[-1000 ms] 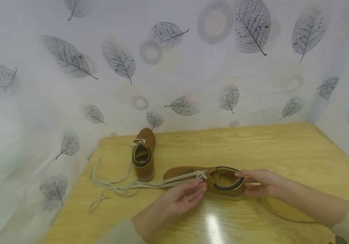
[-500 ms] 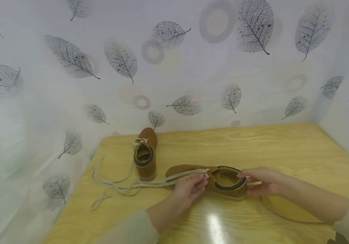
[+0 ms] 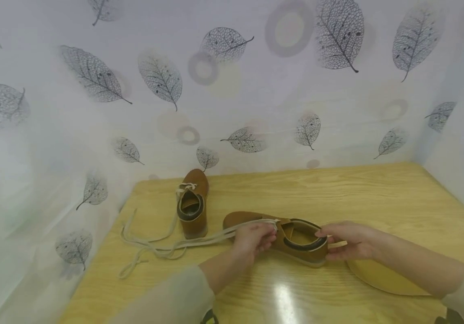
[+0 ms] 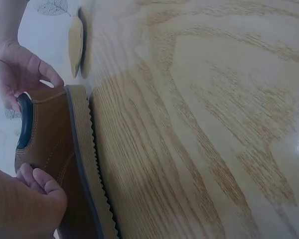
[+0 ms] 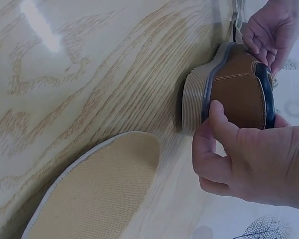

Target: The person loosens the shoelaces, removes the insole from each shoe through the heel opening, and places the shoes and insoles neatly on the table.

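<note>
A brown lace-up shoe (image 3: 252,218) lies sideways on the table, toe to the left. At its heel my right hand (image 3: 353,241) holds on, with fingers at the collar and the lower back; the right wrist view shows that hand (image 5: 254,159) around the heel (image 5: 236,99). My left hand (image 3: 254,238) has curled fingers at the front opening and pinches the pale shoelaces (image 3: 216,237) there. Their long ends trail left over the table. From the left wrist, this hand (image 4: 35,199) covers part of the shoe's side (image 4: 52,134), and its grip is hidden.
A second brown shoe (image 3: 193,211) stands farther back on the left, its lace lying among the loose ends. Right of the heel, partly under my right forearm, is a tan insole (image 3: 378,279). Leaf-patterned sheeting (image 3: 248,90) borders the wooden table (image 3: 337,193).
My left hand has gone from an open palm beneath the laces to curled fingers at the lacing. The shoe's toe has shifted slightly away from me. My right hand stays at the heel.
</note>
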The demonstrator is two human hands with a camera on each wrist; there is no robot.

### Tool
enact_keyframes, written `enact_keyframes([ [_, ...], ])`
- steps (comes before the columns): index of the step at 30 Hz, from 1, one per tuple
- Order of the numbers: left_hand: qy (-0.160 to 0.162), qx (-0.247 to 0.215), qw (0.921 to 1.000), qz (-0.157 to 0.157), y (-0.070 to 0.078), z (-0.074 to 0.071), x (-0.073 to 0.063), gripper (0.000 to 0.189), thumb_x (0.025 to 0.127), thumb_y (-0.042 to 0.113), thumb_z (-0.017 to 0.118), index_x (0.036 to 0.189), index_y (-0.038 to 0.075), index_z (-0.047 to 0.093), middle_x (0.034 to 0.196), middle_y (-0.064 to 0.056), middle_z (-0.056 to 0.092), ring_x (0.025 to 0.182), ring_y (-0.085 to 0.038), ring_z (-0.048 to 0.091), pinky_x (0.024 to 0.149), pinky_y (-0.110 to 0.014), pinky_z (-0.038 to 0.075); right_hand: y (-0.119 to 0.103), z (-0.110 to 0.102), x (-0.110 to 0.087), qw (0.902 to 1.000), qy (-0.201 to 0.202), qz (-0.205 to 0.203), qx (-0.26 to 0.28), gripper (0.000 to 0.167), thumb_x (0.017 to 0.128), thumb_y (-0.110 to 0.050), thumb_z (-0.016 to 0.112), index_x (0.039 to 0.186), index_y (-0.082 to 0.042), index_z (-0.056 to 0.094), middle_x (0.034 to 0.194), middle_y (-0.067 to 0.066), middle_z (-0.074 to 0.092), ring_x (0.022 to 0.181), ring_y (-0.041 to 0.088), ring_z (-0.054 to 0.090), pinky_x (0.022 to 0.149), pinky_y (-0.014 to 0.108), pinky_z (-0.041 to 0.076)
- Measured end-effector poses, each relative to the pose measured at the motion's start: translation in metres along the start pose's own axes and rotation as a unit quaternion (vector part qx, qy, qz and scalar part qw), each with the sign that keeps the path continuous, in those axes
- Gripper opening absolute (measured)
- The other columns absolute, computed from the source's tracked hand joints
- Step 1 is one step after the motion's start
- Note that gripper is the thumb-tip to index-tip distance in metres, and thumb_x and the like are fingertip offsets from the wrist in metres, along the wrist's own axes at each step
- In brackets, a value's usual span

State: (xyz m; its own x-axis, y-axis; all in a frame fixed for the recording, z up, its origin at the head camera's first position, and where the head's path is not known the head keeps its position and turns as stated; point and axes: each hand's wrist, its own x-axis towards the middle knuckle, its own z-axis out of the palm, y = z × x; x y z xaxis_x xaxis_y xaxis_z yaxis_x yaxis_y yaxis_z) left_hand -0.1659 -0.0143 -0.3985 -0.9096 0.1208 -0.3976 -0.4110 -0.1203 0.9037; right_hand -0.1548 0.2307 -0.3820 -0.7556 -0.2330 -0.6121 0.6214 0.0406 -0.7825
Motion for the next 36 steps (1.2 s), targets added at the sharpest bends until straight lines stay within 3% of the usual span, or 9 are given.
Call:
enact_keyframes([
  [5, 0.023, 0.01, 0.9997, 0.002, -0.007, 0.002, -0.006, 0.018, 0.086, 0.008, 0.065, 0.1, -0.003, 0.068, 0.086, -0.01, 0.071, 0.067, -0.008, 0.064, 0.066, -0.02, 0.056, -0.001, 0.0, 0.001, 0.9998, -0.015, -0.012, 0.0, 0.013, 0.089, -0.006, 0.06, 0.102, -0.003, 0.06, 0.11, 0.017, 0.03, 0.104, 0.036, 0.048, 0.091, 0.043, 0.053],
  [13, 0.065, -0.023, 0.9964, 0.049, -0.028, 0.008, -0.018, 0.02, 0.087, 0.015, 0.065, 0.099, 0.0, 0.066, 0.09, -0.008, 0.07, 0.078, -0.01, 0.065, 0.079, -0.026, 0.056, -0.003, 0.001, 0.002, 0.9999, -0.01, -0.01, 0.0, 0.043, 0.088, -0.005, 0.061, 0.126, 0.008, 0.045, 0.109, 0.017, 0.032, 0.1, 0.031, 0.051, 0.092, 0.04, 0.053],
  [17, 0.067, -0.047, 0.9952, 0.055, -0.033, 0.009, -0.022, 0.017, 0.087, 0.014, 0.066, 0.097, 0.0, 0.066, 0.091, -0.006, 0.07, 0.08, -0.01, 0.065, 0.083, -0.027, 0.055, -0.004, 0.0, 0.002, 0.9999, -0.008, -0.011, -0.006, 0.041, 0.088, -0.006, 0.062, 0.124, 0.007, 0.049, 0.107, 0.015, 0.034, 0.098, 0.03, 0.052, 0.091, 0.04, 0.053],
  [22, 0.037, -0.072, 0.9962, 0.032, -0.027, 0.004, -0.024, 0.018, 0.086, 0.008, 0.066, 0.101, -0.002, 0.064, 0.092, -0.004, 0.069, 0.081, -0.01, 0.064, 0.085, -0.028, 0.054, -0.005, -0.002, 0.003, 0.9997, -0.017, -0.015, -0.004, 0.033, 0.088, -0.006, 0.061, 0.118, 0.004, 0.052, 0.109, 0.015, 0.032, 0.098, 0.029, 0.05, 0.091, 0.038, 0.053],
  [29, 0.003, -0.088, 0.9958, -0.026, -0.016, -0.003, -0.027, 0.028, 0.086, 0.01, 0.066, 0.111, -0.001, 0.061, 0.099, -0.004, 0.067, 0.088, -0.011, 0.061, 0.091, -0.027, 0.051, -0.002, -0.002, 0.004, 0.9996, -0.023, -0.014, -0.001, 0.043, 0.089, -0.006, 0.061, 0.126, 0.008, 0.046, 0.108, 0.015, 0.035, 0.101, 0.03, 0.05, 0.093, 0.039, 0.052],
  [36, -0.003, -0.079, 0.9954, -0.054, -0.004, -0.001, -0.024, 0.022, 0.085, 0.014, 0.069, 0.103, 0.003, 0.066, 0.087, 0.0, 0.066, 0.078, -0.009, 0.058, 0.076, -0.02, 0.051, -0.004, -0.003, 0.005, 0.9995, -0.027, -0.014, -0.006, 0.049, 0.09, -0.007, 0.06, 0.131, 0.009, 0.04, 0.111, 0.015, 0.029, 0.099, 0.029, 0.05, 0.09, 0.037, 0.053],
])
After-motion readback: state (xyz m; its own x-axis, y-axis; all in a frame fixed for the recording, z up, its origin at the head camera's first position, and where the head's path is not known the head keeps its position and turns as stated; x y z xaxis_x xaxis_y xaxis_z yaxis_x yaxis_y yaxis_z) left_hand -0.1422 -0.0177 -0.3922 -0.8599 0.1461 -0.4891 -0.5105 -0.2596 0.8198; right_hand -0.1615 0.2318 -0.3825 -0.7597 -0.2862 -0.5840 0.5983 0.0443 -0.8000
